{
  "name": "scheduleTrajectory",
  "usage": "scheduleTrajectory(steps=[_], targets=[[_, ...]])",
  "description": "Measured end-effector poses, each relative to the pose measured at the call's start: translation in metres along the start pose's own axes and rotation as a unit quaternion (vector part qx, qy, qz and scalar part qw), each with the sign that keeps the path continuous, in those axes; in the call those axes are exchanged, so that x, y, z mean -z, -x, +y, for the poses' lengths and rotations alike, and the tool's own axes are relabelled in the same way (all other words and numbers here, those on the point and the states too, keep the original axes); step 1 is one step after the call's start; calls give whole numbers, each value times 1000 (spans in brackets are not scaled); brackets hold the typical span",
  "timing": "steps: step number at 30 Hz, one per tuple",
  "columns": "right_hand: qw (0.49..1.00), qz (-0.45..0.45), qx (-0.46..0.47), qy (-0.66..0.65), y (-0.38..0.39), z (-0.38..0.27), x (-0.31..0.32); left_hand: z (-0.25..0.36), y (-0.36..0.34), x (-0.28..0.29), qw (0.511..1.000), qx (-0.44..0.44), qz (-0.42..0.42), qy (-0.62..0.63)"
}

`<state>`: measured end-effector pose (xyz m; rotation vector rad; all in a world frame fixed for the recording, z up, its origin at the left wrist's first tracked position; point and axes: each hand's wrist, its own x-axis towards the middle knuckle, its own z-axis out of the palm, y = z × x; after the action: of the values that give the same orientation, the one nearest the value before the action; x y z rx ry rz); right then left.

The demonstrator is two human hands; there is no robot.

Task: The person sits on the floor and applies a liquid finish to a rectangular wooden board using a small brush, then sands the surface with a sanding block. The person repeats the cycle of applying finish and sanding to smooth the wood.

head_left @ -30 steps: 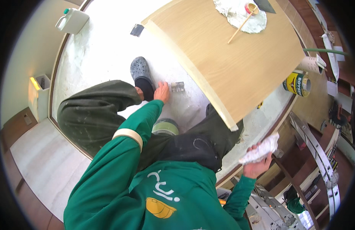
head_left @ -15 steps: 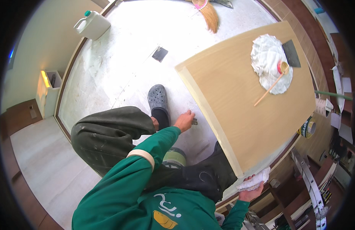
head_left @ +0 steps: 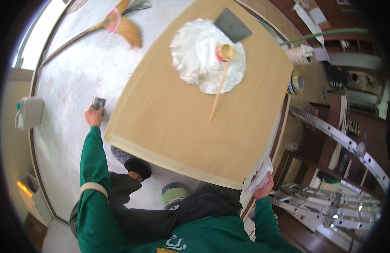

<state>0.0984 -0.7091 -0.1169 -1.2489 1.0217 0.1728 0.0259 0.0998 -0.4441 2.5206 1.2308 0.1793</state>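
Observation:
My left hand (head_left: 93,117) reaches down to the floor, its fingers closed on a small dark grey flat piece (head_left: 100,102); whether it is sandpaper or a pad I cannot tell. At the right, beside the near corner of a light wooden panel (head_left: 174,139), my right hand (head_left: 265,188) grips a crumpled white cloth (head_left: 260,174). On the panel lie a round, wrinkled white cloth or sheet (head_left: 188,55) and a dark grey square sheet (head_left: 233,25). A small red-sided cup (head_left: 222,53) with tan contents sits on the white sheet, a wooden stick (head_left: 218,95) leading from it.
A straw broom (head_left: 129,33) lies on the whitish floor, far left. A white jug (head_left: 29,113) stands by the left edge. Near my legs is a green-banded can (head_left: 174,193). Metal ladders (head_left: 329,133) and a yellow-black tin (head_left: 295,83) are at the right.
My view has swung right and my left hand has reached farther out over the floor, onto the dark piece that lay there. My right hand keeps hold of the white cloth.

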Motion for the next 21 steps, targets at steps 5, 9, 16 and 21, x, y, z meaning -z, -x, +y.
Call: scheduleTrajectory(steps=[5, 9, 16, 21], targets=[[997, 37, 27, -55, 15, 9, 27, 37, 6, -11, 987, 7, -140, -82], [991, 2, -3, -135, -14, 11, 20, -42, -15, 59, 977, 21, -70, 201], [969, -189, 159, -24, 1, -3, 8, 44, -84, 310, 880, 60, -23, 470], [856, -488, 136, 101, 96, -59, -57, 305, 130, 473, 864, -126, -122, 472]])
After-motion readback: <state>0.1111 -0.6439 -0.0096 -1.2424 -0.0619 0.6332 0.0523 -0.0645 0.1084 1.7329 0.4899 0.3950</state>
